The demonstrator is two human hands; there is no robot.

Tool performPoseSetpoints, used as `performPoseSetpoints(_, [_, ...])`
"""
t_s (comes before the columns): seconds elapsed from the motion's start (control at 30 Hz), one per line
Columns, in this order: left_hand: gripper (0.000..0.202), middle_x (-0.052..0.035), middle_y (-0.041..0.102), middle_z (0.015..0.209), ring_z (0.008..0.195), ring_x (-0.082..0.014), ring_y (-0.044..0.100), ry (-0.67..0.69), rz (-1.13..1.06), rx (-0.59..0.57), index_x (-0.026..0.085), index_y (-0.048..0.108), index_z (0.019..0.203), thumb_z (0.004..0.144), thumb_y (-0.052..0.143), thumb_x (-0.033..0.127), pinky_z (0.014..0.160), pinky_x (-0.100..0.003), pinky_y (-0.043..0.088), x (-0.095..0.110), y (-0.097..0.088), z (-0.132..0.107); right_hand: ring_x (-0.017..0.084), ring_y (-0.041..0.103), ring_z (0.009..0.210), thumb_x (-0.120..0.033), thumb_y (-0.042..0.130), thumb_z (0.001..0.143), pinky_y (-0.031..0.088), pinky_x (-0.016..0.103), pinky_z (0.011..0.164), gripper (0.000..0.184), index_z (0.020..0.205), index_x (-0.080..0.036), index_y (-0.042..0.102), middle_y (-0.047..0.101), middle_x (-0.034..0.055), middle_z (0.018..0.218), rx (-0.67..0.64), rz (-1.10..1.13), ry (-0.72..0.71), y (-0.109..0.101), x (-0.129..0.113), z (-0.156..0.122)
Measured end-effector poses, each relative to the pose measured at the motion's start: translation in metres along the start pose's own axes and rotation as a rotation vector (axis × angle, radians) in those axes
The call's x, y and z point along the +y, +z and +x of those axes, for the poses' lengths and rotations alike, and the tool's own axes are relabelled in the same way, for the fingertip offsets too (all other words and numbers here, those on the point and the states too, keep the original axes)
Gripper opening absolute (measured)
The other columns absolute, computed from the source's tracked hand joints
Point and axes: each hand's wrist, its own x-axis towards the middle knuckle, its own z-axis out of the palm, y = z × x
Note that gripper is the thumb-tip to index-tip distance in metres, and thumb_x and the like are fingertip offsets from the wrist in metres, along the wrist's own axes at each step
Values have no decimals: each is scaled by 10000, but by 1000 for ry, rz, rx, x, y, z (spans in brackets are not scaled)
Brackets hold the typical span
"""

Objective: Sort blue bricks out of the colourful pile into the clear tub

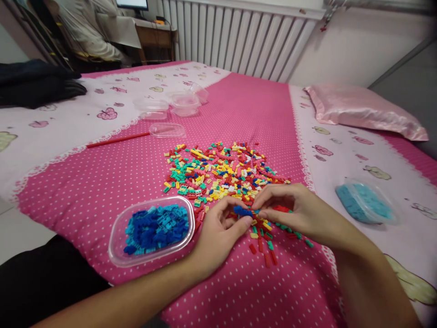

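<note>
Over the near edge of a pile of small multicoloured toy bricks (221, 175), my two hands meet. Thumb and fingers of my left hand (220, 232) pinch a short row of dark blue toy bricks (242, 211). My right hand (298, 212) is closed at the right end of that row, a bit of blue showing at its fingertips; the fingers partly hide it. Left of my left hand, a clear plastic tub (118, 248) holds dark and light blue bricks. Loose red, yellow and green bricks lie beneath my hands.
A clear tub of turquoise pieces (367, 202) sits at the right. Farther back are empty clear containers (184, 102), a clear lid (167, 130) and a red stick (118, 139). A pink pillow (362, 109) and dark cloth (37, 84) lie on the bed. A seated person (87, 29) is beyond.
</note>
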Motion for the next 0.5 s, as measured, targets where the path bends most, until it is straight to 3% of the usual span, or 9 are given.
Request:
performPoseSetpoints(0.17, [245, 20, 544, 873, 662, -84, 549, -21, -32, 15, 193, 515, 932, 839, 720, 290, 617, -219, 490, 1, -1, -2, 154, 693, 741, -181, 691, 834, 561, 275, 688, 78, 901, -214, 715, 746, 20, 846, -3, -37, -45, 0, -1, -1])
performPoseSetpoints(0.33, [269, -19, 599, 987, 661, -78, 571, -16, -14, 6, 174, 584, 1004, 829, 739, 307, 619, -216, 501, 2, -1, 0, 142, 660, 699, -144, 655, 832, 540, 254, 631, 106, 909, -213, 673, 716, 9, 809, -59, -71, -37, 1, 1, -1])
performPoseSetpoints(0.5, [262, -1, 583, 908, 669, -82, 591, -21, -54, 4, 169, 562, 944, 819, 750, 303, 615, -205, 520, -2, -1, 2, 127, 655, 690, -141, 657, 825, 538, 244, 621, 195, 999, -214, 607, 695, 11, 849, -65, 29, 4, 5, 5, -1])
